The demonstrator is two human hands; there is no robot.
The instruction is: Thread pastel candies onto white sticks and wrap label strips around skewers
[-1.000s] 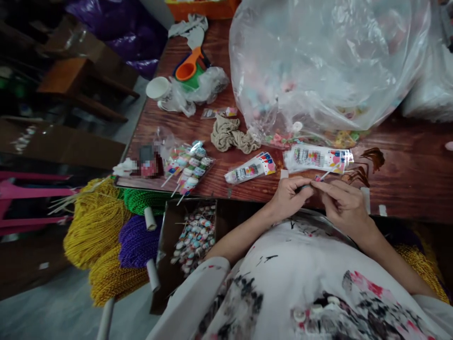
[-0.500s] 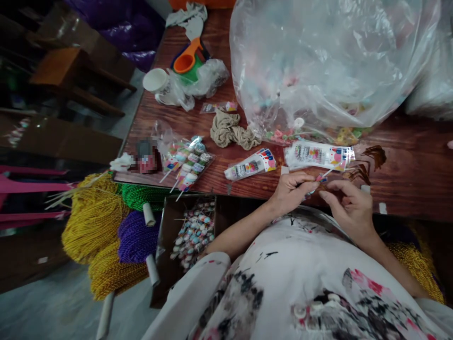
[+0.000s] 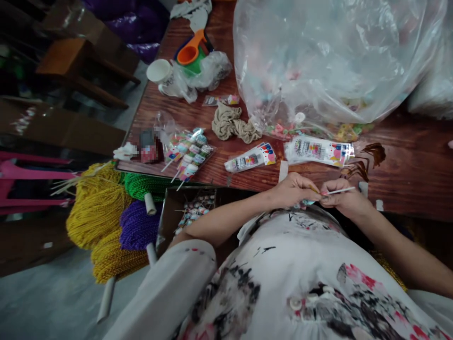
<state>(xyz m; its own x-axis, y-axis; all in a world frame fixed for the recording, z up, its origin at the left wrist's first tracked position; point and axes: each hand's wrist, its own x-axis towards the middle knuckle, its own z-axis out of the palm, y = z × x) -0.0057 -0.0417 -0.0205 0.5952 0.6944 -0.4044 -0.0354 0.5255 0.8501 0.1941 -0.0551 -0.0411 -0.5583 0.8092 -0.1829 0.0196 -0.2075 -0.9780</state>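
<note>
Just over the table's front edge, both of my hands meet at a wrapped candy stick [image 3: 307, 202]. My left hand [image 3: 293, 190] is closed round its bagged end, with only a bit of pale blue wrapping showing below the fingers. From the bag's neck the bare white stick [image 3: 341, 190] points right, across my right hand [image 3: 339, 197], whose fingers are pinched at the neck. A small gold strip [image 3: 314, 189], like a twist tie, shows between the hands. Behind them lie a stack of printed clear bags [image 3: 316, 151] and a bunch of brown-gold ties [image 3: 373, 155].
A large clear plastic bag [image 3: 329, 61] of candy fills the table's back. Smaller printed bags [image 3: 251, 158], a beige cloth [image 3: 231, 123], wrapped candy sticks [image 3: 193, 158] and a white cup [image 3: 159, 72] lie leftward. Below stands a box [image 3: 168, 212] of candy sticks, beside yellow cord bundles [image 3: 94, 208].
My right hand has closed in on the left, its fingers now pinched at the bag's neck. The white stick has swung from pointing up-right to nearly level. The view has shifted slightly.
</note>
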